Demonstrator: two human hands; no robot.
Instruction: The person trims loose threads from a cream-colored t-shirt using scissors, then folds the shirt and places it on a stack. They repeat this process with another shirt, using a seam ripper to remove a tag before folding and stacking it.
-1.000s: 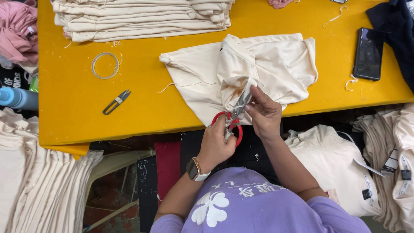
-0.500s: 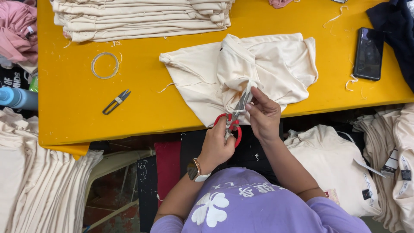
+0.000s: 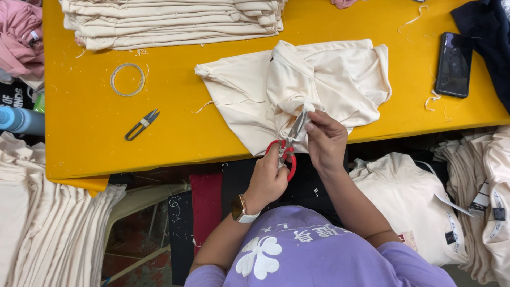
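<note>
A cream garment (image 3: 324, 79) lies crumpled on the yellow table (image 3: 95, 127), its lower part hanging over the near edge. My left hand (image 3: 268, 178), with a watch on its wrist, grips red-handled scissors (image 3: 289, 143) whose blades point up into a fold of the fabric. My right hand (image 3: 326, 141) pinches the cloth right beside the blades, at the table edge.
A stack of folded cream garments (image 3: 170, 21) lies along the far edge. Small thread snips (image 3: 142, 124) and a tape ring (image 3: 127, 79) are at the left, a dark phone (image 3: 453, 65) at the right. More cream garments (image 3: 409, 202) are piled below the table on both sides.
Both hands and the scissors have stayed at the same fold; only slight shifts of the blades and fingers show.
</note>
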